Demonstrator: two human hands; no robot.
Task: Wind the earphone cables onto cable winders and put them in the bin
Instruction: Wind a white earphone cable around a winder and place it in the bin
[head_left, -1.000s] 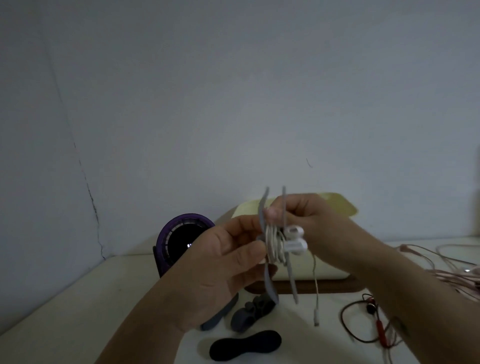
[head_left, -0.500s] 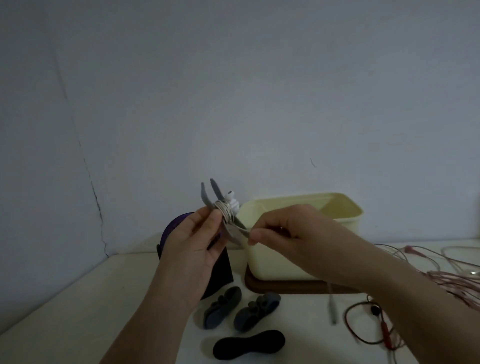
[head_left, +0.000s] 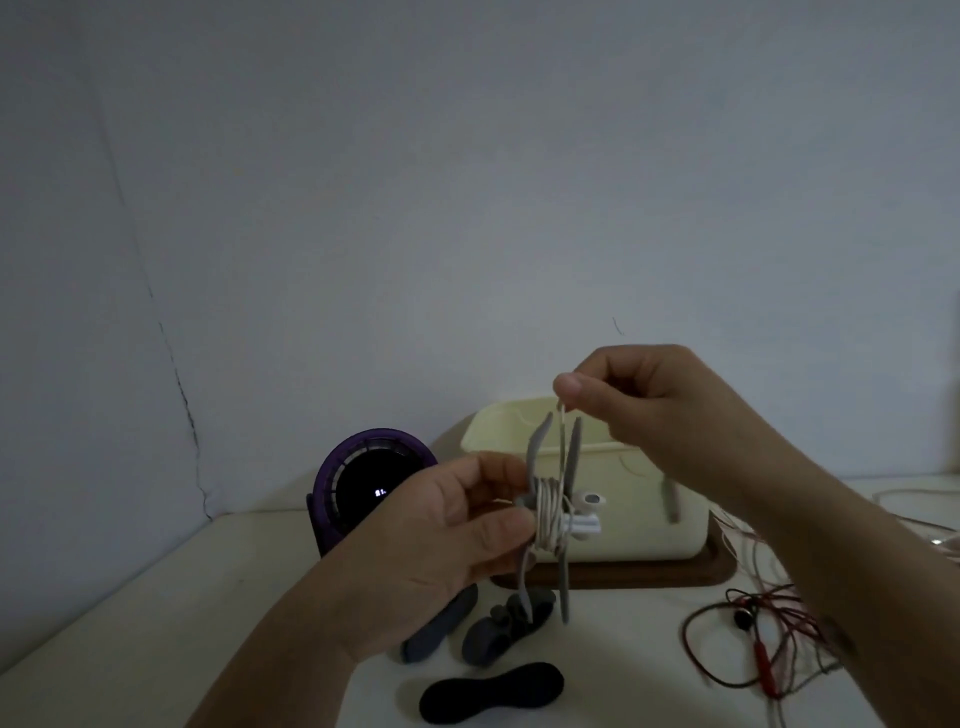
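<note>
My left hand (head_left: 457, 530) holds a grey cable winder (head_left: 569, 467) upright in front of the bin, with white earphone cable (head_left: 546, 512) wrapped around its middle. Two white earbuds (head_left: 589, 512) stick out to the right of the winder. My right hand (head_left: 644, 400) is above the winder and pinches the free end of the white cable, which runs straight up between the winder's two flaps. The cream bin (head_left: 639, 525) stands behind on a dark wooden tray (head_left: 649, 577).
A purple round fan (head_left: 371, 480) stands left of the bin. Three spare winders lie on the table: a blue-grey one (head_left: 441, 629), a grey one (head_left: 506, 626) and a black one (head_left: 491, 691). Red earphones (head_left: 753, 644) and pinkish cables (head_left: 748, 545) lie tangled at the right.
The winder has moved right and now stands upright before the bin. My right hand rose from beside the winder to above it, pulling the cable end up.
</note>
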